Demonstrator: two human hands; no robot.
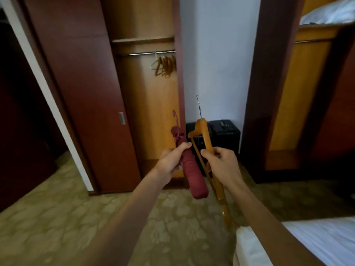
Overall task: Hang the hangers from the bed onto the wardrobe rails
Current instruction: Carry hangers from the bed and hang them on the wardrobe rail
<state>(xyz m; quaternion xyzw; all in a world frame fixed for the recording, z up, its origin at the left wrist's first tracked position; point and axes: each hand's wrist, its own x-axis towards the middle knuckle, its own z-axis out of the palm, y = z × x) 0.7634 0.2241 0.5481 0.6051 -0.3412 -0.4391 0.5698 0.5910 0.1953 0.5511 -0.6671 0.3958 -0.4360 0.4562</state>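
Both hands are up in front of the person, close together but not touching, each wrapped around a hanger: the left hand [173, 162] is closed on a padded hanger covered in dark red fabric [189, 166], the right hand [221, 164] on a varnished wooden hanger with a steel hook [206, 139]. The red one looks soft and quilted, a plump rounded arm with a little bow at the neck and a hook wrapped in the same cloth. The wooden one is hard and glossy, honey-coloured, with a thin crossbar, and its bare metal hook points upward. Ahead stands the open left wardrobe, with a sliding reddish-brown door [82, 93] pushed aside and a chrome rail [138, 53] under a shelf; a cluster of similar wooden hangers [166, 66] already hangs at the rail's right end, so I would judge part of the job is done. These two are carried but not yet hung. A second open wardrobe bay at the far right has its own thin rail [309, 41], bare as far as I can see. A corner of the white-sheeted bed [317, 244] shows at the near right; no hangers lie on that part, though most of the bed is out of view. A black suitcase [224, 133] sits against the pale wall between the wardrobes.
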